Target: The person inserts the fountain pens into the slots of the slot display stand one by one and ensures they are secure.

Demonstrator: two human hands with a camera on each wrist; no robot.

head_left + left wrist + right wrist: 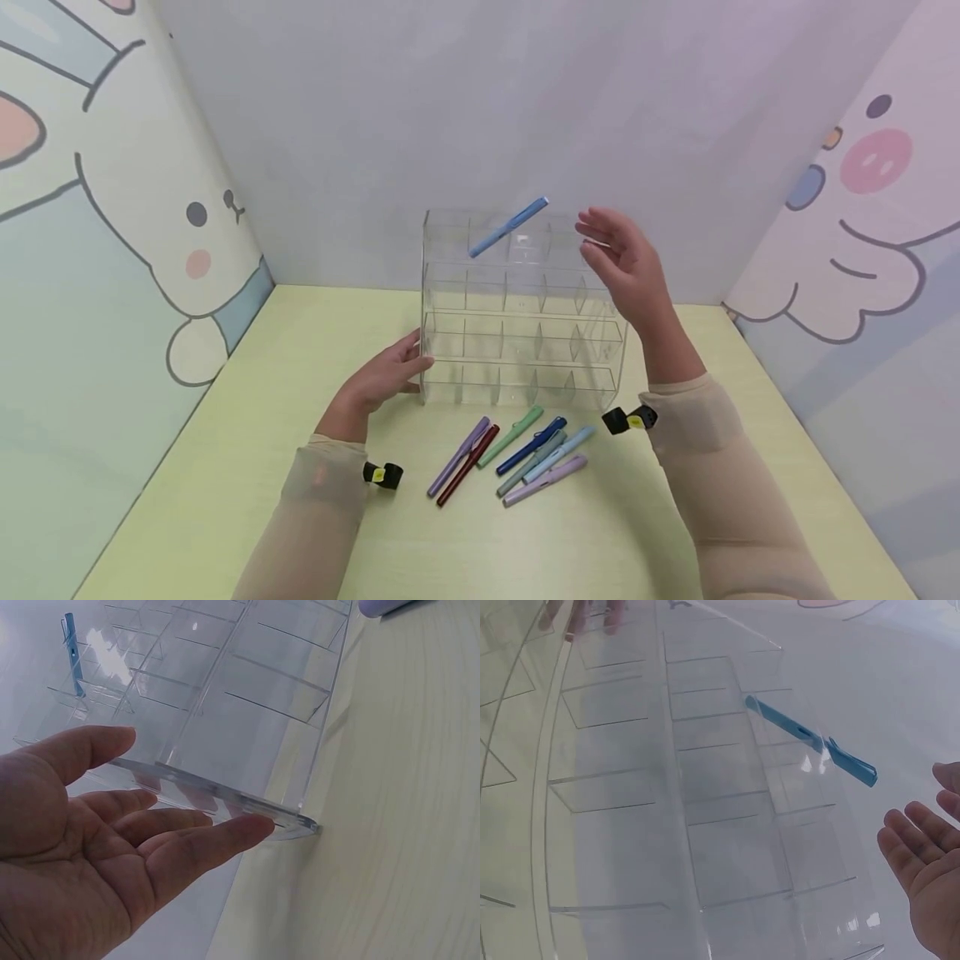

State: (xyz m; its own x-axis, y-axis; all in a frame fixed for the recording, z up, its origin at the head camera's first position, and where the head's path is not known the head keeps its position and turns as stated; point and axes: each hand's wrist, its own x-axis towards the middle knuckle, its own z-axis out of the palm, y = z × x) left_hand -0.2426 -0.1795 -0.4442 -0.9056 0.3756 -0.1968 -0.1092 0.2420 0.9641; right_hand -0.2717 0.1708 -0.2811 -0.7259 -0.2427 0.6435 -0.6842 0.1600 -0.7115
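A clear rack [522, 362] with rows of small compartments stands on the pale table [450, 554]. At the left side of the rack is the left hand [382, 377]: its fingers are extended along the outer side of the side panel, with the thumb spread apart from them. They seem to touch this panel, but the clear plastic makes the exact contact difficult to judge. Beside the upper right part of the rack, the right hand [626, 262] is raised, its fingers loosely bent and the thumb apart; it holds nothing.

A blue pen [508, 227] sits slanted at the top row of the rack, with its right end higher; I cannot tell in which compartment.

On the table in front of the rack lie, from left to right, a purple pen [459, 457], a dark red pen [468, 465], a green pen [510, 437], then a close group: a dark blue pen [531, 447], a grey-green pen [532, 463], a light blue pen [558, 455] and a lilac pen [545, 481].
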